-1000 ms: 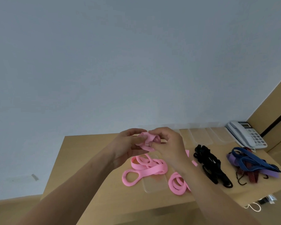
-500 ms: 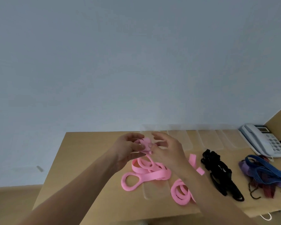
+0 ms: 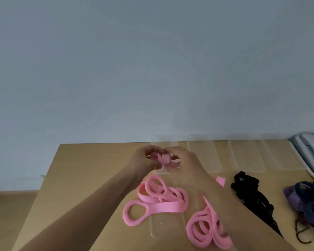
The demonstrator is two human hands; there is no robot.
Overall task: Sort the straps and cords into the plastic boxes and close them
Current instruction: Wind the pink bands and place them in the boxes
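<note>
Both the left hand (image 3: pixel 145 160) and right hand (image 3: pixel 184 165) pinch a pink strap (image 3: pixel 163 159), seemingly rolling it compact for a plastic box (image 3: pixel 200 154).

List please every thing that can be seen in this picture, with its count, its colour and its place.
Rolled strap: one, pink, pinched between both hands above the desk.
Loose straps: several, pink, looped in front of the hands.
Coiled straps: a bundle, pink, near edge, under the right forearm.
Black straps: a pile, right of the pink ones.
Bungee cords: a tangle, blue, purple and dark red, far right.
Plastic boxes: several, clear, along the back; the exact count is unclear.
Telephone: one, white, back right corner.
Desk: one, light wood.
Left hand: holding the roll.
Right hand: holding the roll.
</note>
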